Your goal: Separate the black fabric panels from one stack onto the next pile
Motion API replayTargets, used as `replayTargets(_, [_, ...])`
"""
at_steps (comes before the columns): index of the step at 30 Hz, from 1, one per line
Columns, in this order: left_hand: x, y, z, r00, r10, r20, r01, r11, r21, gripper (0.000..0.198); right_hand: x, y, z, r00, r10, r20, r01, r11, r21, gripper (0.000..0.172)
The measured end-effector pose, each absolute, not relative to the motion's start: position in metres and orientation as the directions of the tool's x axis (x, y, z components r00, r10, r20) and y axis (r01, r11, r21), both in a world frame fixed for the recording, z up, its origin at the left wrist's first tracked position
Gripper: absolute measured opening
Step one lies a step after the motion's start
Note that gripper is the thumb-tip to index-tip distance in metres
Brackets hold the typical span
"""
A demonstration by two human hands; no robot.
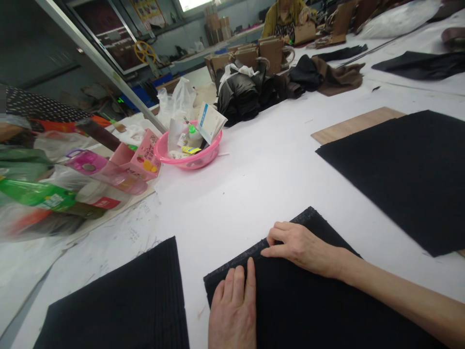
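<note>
A black fabric panel [298, 310] lies on the white table in front of me, with a narrow, greyish folded strip [235, 261] along its far edge. My left hand [234, 308] rests flat on the panel near its left corner, fingers stretched toward that strip. Further right, my right hand [301, 246] has its thumb and curled fingers closed on the far edge. To the left is a stack of black fabric pieces [123, 300] with stepped edges. Another black panel [403, 165] lies at the right, over a brown board [358, 123].
A pink basin [191, 162] holding a bottle, a tube and papers stands beyond the panel. At the left are a pink box [143, 162], a green bottle [39, 194] and plastic bags. Dark cloth [241, 92] and brown bags [271, 53] lie farther back, near another person [271, 22].
</note>
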State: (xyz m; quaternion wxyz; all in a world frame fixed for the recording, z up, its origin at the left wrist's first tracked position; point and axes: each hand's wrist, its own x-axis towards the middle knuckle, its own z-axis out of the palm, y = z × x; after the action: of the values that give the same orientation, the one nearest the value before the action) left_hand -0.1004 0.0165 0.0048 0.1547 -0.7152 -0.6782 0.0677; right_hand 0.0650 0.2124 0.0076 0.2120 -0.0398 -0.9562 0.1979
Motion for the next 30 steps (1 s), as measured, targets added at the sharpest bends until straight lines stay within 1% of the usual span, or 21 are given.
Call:
replayTargets(9, [-0.102,0.014,0.003,0.095,0.986,0.135,0.95,-0.049,-0.308,0.064,0.066,0.209,0.008,-0.924,0.142,0.355,-0.007,0.922,-0.386,0.027])
replayTargets(14, [-0.105,0.015,0.002,0.115,0.982,0.147,0.951,-0.066,-0.301,0.062,0.064,0.208,0.007,-0.921,0.16,0.355,0.013,0.924,-0.382,0.025])
replayTargets(19, [-0.104,0.014,0.004,0.104,0.985,0.138,0.951,-0.057,-0.305,0.06,0.064,0.207,0.008,-0.926,0.167,0.338,0.028,0.925,-0.38,0.024])
replayTargets(25, [-0.1,0.018,0.005,0.087,0.985,0.148,0.947,-0.036,-0.318,0.059,0.064,0.207,0.008,-0.92,0.166,0.354,0.025,0.929,-0.369,0.023])
replayTargets(28, [-0.1,0.023,0.004,0.125,0.975,0.185,0.946,-0.061,-0.317,0.054,0.064,0.207,0.009,-0.923,0.166,0.348,0.027,0.928,-0.372,0.023])
replayTargets(30, [-0.101,0.026,0.005,0.165,0.971,0.175,0.943,-0.103,-0.318,0.052,0.064,0.207,0.01,-0.927,0.165,0.336,0.03,0.928,-0.373,0.023])
